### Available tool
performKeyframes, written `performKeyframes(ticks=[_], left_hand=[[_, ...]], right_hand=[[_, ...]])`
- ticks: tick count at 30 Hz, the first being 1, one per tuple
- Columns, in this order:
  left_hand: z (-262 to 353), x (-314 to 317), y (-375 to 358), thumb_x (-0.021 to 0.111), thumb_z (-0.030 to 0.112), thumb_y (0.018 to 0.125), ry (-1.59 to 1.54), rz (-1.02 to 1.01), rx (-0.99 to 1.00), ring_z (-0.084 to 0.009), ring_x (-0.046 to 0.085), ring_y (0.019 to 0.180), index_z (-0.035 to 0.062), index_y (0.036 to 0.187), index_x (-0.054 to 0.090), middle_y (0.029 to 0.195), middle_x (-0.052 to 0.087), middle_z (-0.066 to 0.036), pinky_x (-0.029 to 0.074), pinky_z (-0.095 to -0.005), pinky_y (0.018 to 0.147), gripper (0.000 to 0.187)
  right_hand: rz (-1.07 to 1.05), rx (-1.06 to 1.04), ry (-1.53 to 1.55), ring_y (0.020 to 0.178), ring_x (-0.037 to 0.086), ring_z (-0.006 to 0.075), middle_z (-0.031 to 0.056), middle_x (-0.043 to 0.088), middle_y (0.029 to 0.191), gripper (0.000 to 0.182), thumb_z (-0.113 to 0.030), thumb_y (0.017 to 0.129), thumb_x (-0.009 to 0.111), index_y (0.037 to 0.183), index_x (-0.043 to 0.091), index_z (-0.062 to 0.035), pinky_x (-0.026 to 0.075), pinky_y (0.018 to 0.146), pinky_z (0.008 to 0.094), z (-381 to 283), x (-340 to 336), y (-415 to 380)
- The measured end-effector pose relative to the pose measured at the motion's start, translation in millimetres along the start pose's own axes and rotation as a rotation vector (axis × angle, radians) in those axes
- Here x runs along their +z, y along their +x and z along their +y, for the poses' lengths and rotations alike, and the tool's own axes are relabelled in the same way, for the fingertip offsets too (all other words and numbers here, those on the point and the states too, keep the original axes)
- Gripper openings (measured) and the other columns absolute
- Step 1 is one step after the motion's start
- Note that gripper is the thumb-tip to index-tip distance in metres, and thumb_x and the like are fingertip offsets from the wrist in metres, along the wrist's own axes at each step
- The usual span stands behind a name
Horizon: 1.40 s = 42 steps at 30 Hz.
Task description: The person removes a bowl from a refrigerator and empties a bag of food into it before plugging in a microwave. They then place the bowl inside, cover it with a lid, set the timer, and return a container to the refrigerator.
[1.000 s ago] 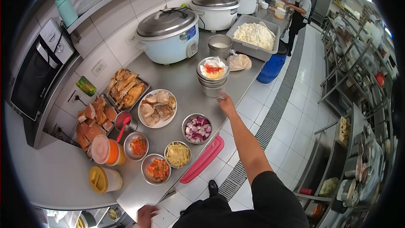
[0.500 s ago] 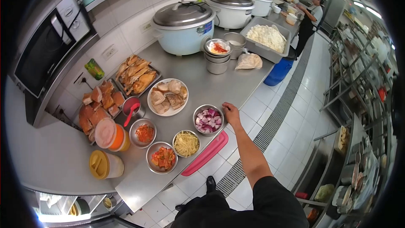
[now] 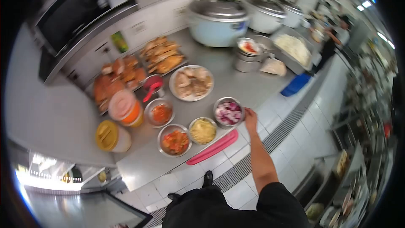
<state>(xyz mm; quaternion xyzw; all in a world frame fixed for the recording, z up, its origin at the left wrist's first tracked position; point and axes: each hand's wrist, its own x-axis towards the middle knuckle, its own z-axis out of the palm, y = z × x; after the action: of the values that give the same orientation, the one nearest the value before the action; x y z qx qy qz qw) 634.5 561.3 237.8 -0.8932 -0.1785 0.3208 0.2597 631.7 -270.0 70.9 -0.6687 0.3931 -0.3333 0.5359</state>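
My right hand [image 3: 250, 117] is beside the metal bowl of chopped red onions [image 3: 228, 112], at the counter's front edge. Its fingers look curled near the rim; blur hides whether they grip the bowl or the edge. My left hand is out of view. Left of the onions stands a bowl of pale yellow shreds [image 3: 202, 131]. Further left are a bowl of orange-red chopped vegetables [image 3: 175, 142] and one of orange shreds [image 3: 161, 113]. Behind these sits a white plate of pale meat chunks [image 3: 192, 83].
Trays of browned meat [image 3: 162, 54] and reddish-brown pieces [image 3: 120, 78] lie near the wall. Tubs [image 3: 113, 137], rice cookers [image 3: 218, 19] and a bin of white rice [image 3: 292, 48] share the counter [image 3: 236, 82]. A pink-red board [image 3: 213, 147] sits below its edge. Another person [image 3: 335, 40] stands far back.
The view has tilted and swung, so the counter items appear further right and blurrier. My right hand stays beside the onion bowl.
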Motion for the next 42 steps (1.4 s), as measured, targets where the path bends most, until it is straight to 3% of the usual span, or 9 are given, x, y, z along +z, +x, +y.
performKeyframes(ticks=[1,4,8,14,15,16,17,25,42], left_hand=[[-33,109,81,0.058,0.039,0.091,-0.032,0.397,0.135,-0.0330,0.057,0.118,-0.0017,0.115,0.065,0.122,0.064,-0.017,0.036,-0.0496,0.109,0.047],[-18,71,48,0.049,0.054,0.091,-0.069,0.167,-0.036,-0.0349,0.039,0.138,0.0127,0.122,0.066,0.131,0.060,-0.014,-0.002,-0.0674,0.114,0.054],[-23,80,32,0.056,0.042,0.084,-0.097,0.160,-0.136,-0.0397,0.023,0.145,0.0114,0.112,0.072,0.134,0.058,-0.015,-0.011,-0.0687,0.111,0.045],[22,139,199,0.059,0.055,0.090,-0.405,-0.625,0.290,-0.0203,0.067,0.076,0.0071,0.115,0.069,0.087,0.071,-0.008,0.056,-0.0348,0.069,0.055],[46,57,114,0.058,0.047,0.092,-0.407,-0.443,0.563,-0.0143,0.063,0.069,0.0053,0.112,0.068,0.081,0.068,-0.005,0.054,-0.0290,0.064,0.047],[96,25,104,0.059,0.031,0.087,-0.484,-0.676,0.853,-0.0423,0.050,0.123,0.0111,0.136,0.056,0.145,0.045,-0.018,0.043,-0.0644,0.096,0.052],[120,-10,79,0.058,0.037,0.094,-0.369,-0.612,0.856,-0.0127,0.064,0.075,0.0049,0.113,0.067,0.089,0.069,-0.004,0.054,-0.0302,0.063,0.038],[332,-280,-196,0.059,0.024,0.099,-0.386,-0.712,1.877,-0.0149,0.057,0.115,0.0038,0.132,0.056,0.125,0.064,-0.006,0.046,-0.0314,0.098,0.039],[984,-451,-417,0.081,0.051,0.066,-0.723,0.321,1.525,-0.0373,0.051,0.128,-0.0127,0.145,0.026,0.134,0.052,-0.029,0.042,-0.0368,0.104,0.115]], right_hand=[[0.015,-0.201,-0.141,0.086,0.063,0.0152,0.0072,0.069,0.096,0.024,-0.012,0.096,0.052,0.107,0.069,0.0013,0.050,0.080,0.0301,12,-7,1],[0.013,-0.344,-0.201,0.097,0.064,0.0200,0.0072,0.068,0.105,0.032,-0.023,0.099,0.050,0.121,0.060,-0.0022,0.050,0.084,0.0328,75,-31,14],[0.082,0.345,0.227,0.071,0.056,0.0124,0.0025,0.063,0.090,0.029,-0.028,0.096,0.055,0.111,0.063,-0.0050,0.046,0.062,0.0250,94,-43,-74],[0.187,0.684,-0.215,0.077,0.067,0.0240,0.0111,0.069,0.081,0.038,-0.018,0.069,0.075,0.104,0.067,-0.0054,0.055,0.071,0.0359,277,-79,-322],[0.195,0.825,-0.182,0.070,0.066,0.0229,0.0093,0.069,0.078,0.040,-0.016,0.071,0.074,0.108,0.065,-0.0053,0.054,0.064,0.0365,224,-78,-355],[0.196,0.963,-0.095,0.066,0.066,0.0219,0.0096,0.069,0.080,0.044,-0.016,0.074,0.073,0.116,0.062,-0.0065,0.054,0.056,0.0360,160,-76,-376],[0.175,0.938,-0.070,0.062,0.066,0.0204,0.0107,0.069,0.080,0.045,-0.017,0.078,0.073,0.119,0.060,-0.0066,0.052,0.050,0.0341,159,-84,-397],[0.229,1.086,-0.095,0.070,0.066,0.0218,0.0056,0.063,0.083,0.031,-0.019,0.083,0.072,0.110,0.060,-0.0086,0.052,0.056,0.0362,141,-165,-385],[0.336,1.025,0.244,0.068,0.065,0.0180,0.0065,0.065,0.089,0.026,-0.020,0.088,0.064,0.110,0.061,-0.0057,0.052,0.058,0.0312,200,-350,-205]])
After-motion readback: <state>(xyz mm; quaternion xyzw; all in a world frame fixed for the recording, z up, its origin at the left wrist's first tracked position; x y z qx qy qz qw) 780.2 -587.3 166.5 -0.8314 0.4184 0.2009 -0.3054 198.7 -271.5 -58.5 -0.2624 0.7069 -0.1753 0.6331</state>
